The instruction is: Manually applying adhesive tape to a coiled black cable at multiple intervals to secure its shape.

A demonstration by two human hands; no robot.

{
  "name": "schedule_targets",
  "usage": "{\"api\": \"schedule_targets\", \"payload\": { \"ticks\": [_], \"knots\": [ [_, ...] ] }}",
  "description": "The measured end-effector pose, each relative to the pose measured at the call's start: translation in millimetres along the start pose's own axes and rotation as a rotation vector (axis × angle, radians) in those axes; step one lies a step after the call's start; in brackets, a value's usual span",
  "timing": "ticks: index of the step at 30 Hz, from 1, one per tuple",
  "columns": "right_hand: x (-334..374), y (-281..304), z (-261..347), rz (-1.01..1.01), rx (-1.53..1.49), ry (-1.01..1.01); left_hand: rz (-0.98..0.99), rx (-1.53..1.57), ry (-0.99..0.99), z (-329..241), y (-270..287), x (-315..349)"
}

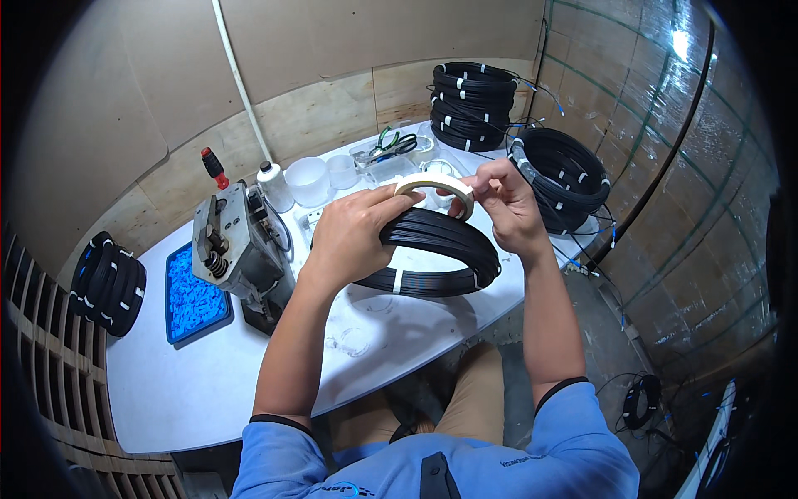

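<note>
A roll of whitish tape [434,179] is held up in front of me, above a coil of black cable [445,237]. My left hand [353,229] is closed on the left side of the roll and also lies against the coil's left side. The coil is tilted over the table, and a white band [397,281] wraps its near side. My right hand [509,204] is closed at the roll's right side, thumb and index finger pinching the tape there. Some fingers of both hands are hidden behind the roll and coil.
A bench machine [237,241] stands left on the white table [158,391], beside a tray of small blue pieces [191,291]. Stacked cable coils [472,104] sit at the back, another stack [561,179] at right, more [108,283] at left. Plastic tubs [307,181] and pliers [386,145] lie behind.
</note>
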State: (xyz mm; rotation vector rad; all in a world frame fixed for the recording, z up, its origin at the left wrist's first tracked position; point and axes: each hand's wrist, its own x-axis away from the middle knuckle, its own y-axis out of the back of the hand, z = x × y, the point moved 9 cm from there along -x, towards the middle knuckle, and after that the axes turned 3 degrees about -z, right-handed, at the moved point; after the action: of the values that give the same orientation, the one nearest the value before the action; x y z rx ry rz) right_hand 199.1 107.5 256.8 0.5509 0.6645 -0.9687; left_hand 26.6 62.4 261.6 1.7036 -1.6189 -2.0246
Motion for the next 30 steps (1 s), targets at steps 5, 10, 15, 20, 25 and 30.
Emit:
{"api": "schedule_targets", "payload": {
  "ticks": [5,10,15,20,25,30],
  "knots": [
    [0,0,2,-0.034,-0.03,0.043,-0.001,-0.012,0.008,1,1,2],
    [-1,4,11,-0.072,-0.11,0.081,0.024,0.016,0.031,2,-1,0],
    [-2,6,12,-0.091,-0.192,0.013,-0.014,0.013,0.002,-1,0,0],
    [3,11,4,-0.091,-0.011,-0.074,-0.006,0.02,-0.005,-6,-3,-2],
    [0,8,9,-0.089,0.061,-0.045,0.023,0.006,0.013,-4,-2,-3],
    [3,8,8,-0.11,0.036,0.001,0.01,0.003,0.012,-3,-3,-3]
  ]
}}
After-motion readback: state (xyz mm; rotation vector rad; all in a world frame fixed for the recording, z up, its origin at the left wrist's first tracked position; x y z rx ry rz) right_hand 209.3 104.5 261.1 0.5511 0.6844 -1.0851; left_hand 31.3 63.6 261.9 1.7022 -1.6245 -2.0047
